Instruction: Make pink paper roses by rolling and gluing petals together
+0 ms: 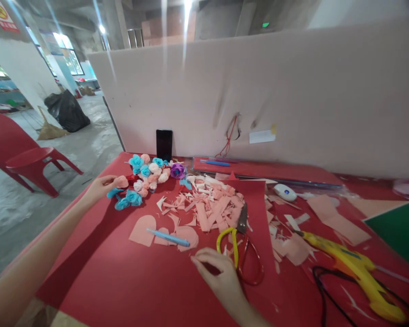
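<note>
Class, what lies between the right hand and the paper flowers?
In the head view, a light-blue pen and pink paper pieces lie between the right hand and paper flowers.

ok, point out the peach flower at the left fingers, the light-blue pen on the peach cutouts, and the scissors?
Peach flower (121, 182): head view, on its petals.
Light-blue pen (168, 237): head view, mid-barrel.
Scissors (241, 222): head view, on the dark blades.

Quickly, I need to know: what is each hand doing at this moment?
Left hand: closed, fingertips on a peach artificial flower.
Right hand: loosely curled beside the scissors, nothing visibly held; whether fingertips meet cannot be told.
</note>
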`<action>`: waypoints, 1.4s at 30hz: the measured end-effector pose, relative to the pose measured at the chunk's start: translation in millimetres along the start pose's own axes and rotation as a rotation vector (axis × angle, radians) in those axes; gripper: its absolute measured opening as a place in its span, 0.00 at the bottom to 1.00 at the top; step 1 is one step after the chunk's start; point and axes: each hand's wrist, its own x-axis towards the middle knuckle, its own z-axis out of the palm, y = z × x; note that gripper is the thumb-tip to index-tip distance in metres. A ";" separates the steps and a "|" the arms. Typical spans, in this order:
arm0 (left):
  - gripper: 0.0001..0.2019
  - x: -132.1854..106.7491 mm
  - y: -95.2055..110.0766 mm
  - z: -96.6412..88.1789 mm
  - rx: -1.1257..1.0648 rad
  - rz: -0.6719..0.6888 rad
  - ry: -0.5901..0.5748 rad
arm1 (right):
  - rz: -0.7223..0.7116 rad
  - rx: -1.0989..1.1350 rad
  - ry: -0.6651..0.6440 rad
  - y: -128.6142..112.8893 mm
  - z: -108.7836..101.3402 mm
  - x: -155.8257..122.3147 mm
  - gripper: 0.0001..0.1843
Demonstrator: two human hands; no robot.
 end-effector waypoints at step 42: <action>0.13 187.2 90.4 96.0 1.474 0.762 -0.299 | -0.345 -0.324 -0.019 21.6 7.3 -10.0 0.26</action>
